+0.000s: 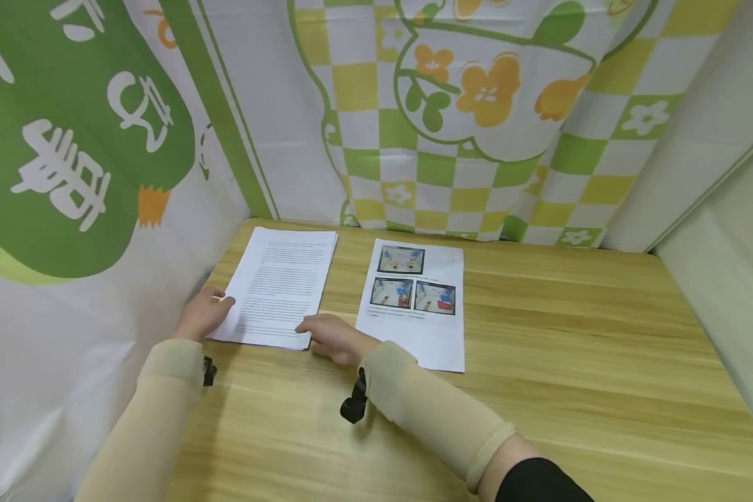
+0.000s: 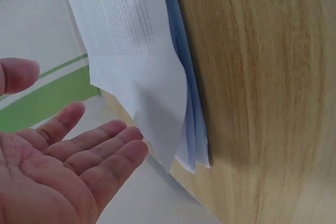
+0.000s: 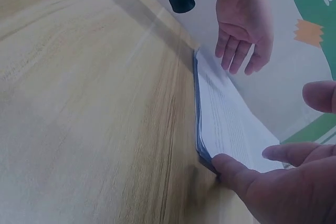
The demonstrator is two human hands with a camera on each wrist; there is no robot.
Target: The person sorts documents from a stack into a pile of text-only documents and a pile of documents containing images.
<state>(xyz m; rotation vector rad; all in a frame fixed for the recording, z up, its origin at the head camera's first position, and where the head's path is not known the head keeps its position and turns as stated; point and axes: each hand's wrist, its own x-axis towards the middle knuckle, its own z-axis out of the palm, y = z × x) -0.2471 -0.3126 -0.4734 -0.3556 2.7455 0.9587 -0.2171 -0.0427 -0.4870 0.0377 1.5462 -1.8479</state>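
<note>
A stack of printed paper sheets point(image 1: 282, 286) lies on the left part of the table, its lower sheets fanned slightly at the near edge in the left wrist view. My left hand point(image 1: 203, 314) is at the stack's left edge; in its wrist view the fingers point(image 2: 113, 166) are extended, their tips at the paper's side. At the near right corner my right hand point(image 1: 339, 338) touches the stack's edge with a finger, as the right wrist view shows; its thumb point(image 3: 319, 97) stands apart from the paper. Neither hand grips the sheets.
Right of the stack lies a single sheet with several printed pictures point(image 1: 414, 341), partly behind my right hand. The wooden table point(image 1: 571, 348) runs on to the right. A patterned green and yellow curtain point(image 1: 439, 160) hangs along the back, and white cloth point(image 1: 56, 362) borders the left.
</note>
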